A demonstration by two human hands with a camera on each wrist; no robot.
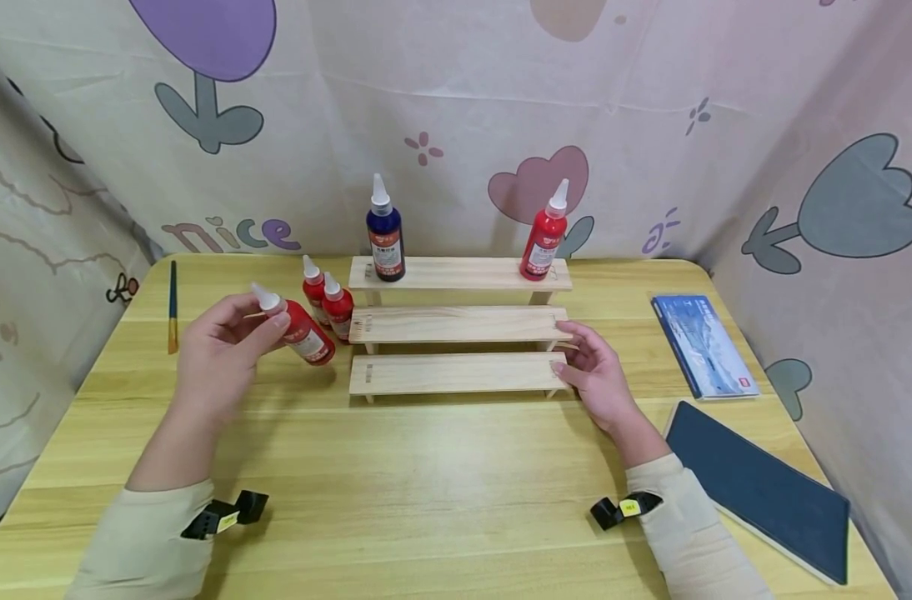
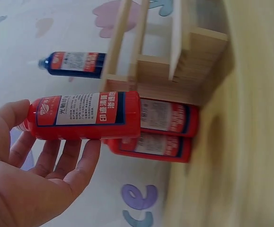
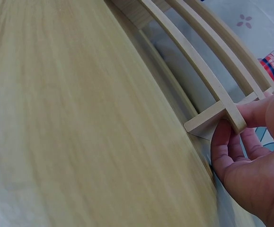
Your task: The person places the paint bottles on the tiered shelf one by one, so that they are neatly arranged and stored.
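Good handling here likely means levelling the red stamp-ink bottle [image 1: 308, 335] until its base sits flat, without knocking the two standing red bottles [image 1: 339, 313] just behind it. It hangs tilted above the table, left of the three-step wooden rack [image 1: 456, 325]. The left hand [image 1: 219, 354] pinches it near the neck, thumb opposing fingers (a high hold, so swinging seems the main risk); the right hand [image 1: 594, 379] grips the rack's right end, forearm angled inward.

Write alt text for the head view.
A person's left grip holds a tilted red bottle beside a three-tier wooden stand, whose right end the right grip holds. A blue bottle and another red bottle stand on top.
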